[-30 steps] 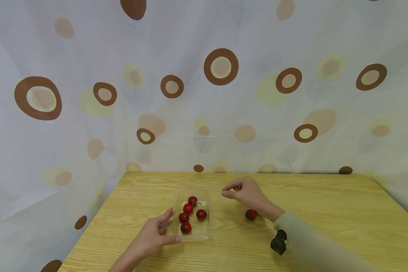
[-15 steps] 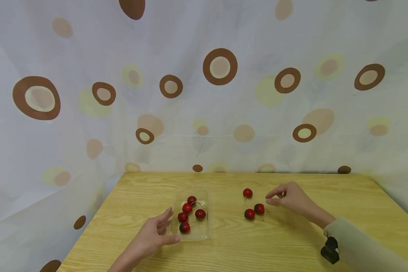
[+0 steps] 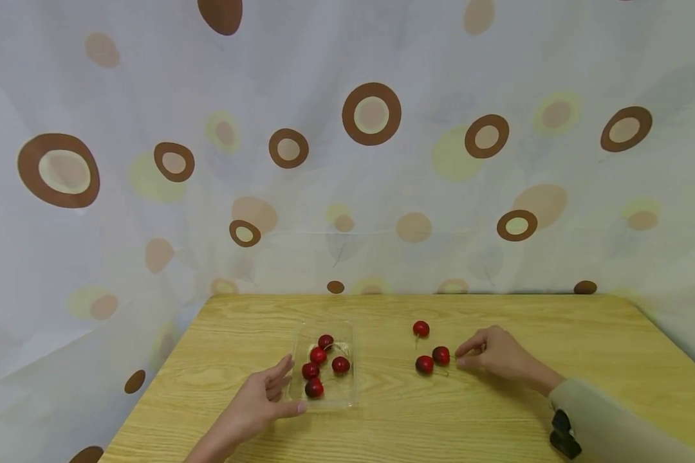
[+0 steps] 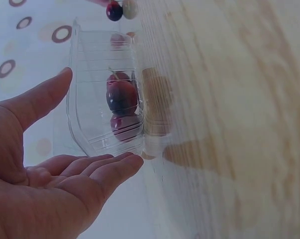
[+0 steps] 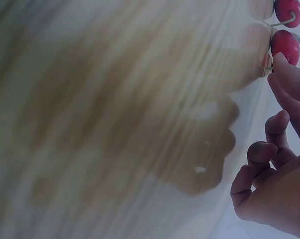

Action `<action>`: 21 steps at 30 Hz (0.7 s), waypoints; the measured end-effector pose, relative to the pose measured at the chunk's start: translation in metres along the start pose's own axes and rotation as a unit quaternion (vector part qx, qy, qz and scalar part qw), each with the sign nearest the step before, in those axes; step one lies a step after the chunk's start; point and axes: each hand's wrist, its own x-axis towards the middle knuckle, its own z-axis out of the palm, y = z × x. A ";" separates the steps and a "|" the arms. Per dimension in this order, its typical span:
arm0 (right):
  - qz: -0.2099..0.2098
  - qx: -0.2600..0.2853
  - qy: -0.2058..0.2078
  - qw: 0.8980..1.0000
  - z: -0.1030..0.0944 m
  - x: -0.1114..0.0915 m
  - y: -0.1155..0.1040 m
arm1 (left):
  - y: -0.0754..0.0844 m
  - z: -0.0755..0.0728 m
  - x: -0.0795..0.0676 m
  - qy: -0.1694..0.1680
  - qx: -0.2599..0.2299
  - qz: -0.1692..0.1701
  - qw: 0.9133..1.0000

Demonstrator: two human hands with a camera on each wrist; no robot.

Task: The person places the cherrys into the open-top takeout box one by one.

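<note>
A clear plastic tray point(image 3: 350, 399) holds several dark red cherries point(image 3: 318, 355). My left hand point(image 3: 251, 402) lies at the tray's left side, thumb and fingers spread and fairly straight; in the left wrist view the fingertips point(image 4: 135, 160) reach its near end. Right of the tray, a lone cherry point(image 3: 421, 328) lies behind two others. My right hand point(image 3: 500, 354) is at the right one of that pair, a cherry point(image 3: 441, 355) with a thin stem. Its thumb and forefinger pinch the stem point(image 5: 268, 68), the other fingers curled. The second cherry point(image 3: 425, 364) touches or nearly touches it.
Everything stands on a light wood-grain table point(image 3: 394, 431). Behind it and along the left side hangs a pale curtain point(image 3: 307, 193) with brown rings and spots. A dark device point(image 3: 563, 434) is strapped at the right wrist.
My right hand moved from beside the tray to the right, uncovering the loose cherries, then lowered to one cherry's stem. The left hand and tray stayed put.
</note>
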 end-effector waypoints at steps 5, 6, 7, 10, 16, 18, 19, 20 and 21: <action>-0.017 -0.016 -0.003 1.000 0.003 0.003 0.000 | 0.000 -0.001 0.000 -0.006 -0.006 0.001 1.000; -0.016 -0.017 -0.003 1.000 0.003 0.003 0.001 | 0.000 -0.001 0.000 -0.006 -0.006 0.002 1.000; -0.015 -0.018 -0.002 1.000 0.004 0.003 0.002 | 0.000 -0.001 0.000 -0.007 -0.005 0.002 1.000; -0.013 -0.017 0.000 1.000 0.003 0.003 0.004 | -0.001 -0.002 0.000 -0.008 -0.003 0.004 1.000; -0.022 -0.014 -0.003 1.000 0.004 0.004 0.003 | -0.001 -0.003 -0.001 -0.011 -0.005 0.010 1.000; -0.026 -0.019 0.001 0.999 0.005 0.005 0.003 | 0.000 -0.003 -0.001 -0.011 -0.006 0.011 1.000; -0.027 -0.022 0.003 0.999 0.005 0.005 0.003 | 0.000 -0.003 -0.001 -0.012 -0.006 0.012 1.000; -0.027 -0.023 0.005 0.999 0.005 0.005 0.004 | 0.000 -0.003 -0.001 -0.012 -0.005 0.013 1.000; -0.027 -0.024 0.006 0.999 0.005 0.005 0.004 | 0.000 -0.003 -0.001 -0.012 -0.005 0.012 1.000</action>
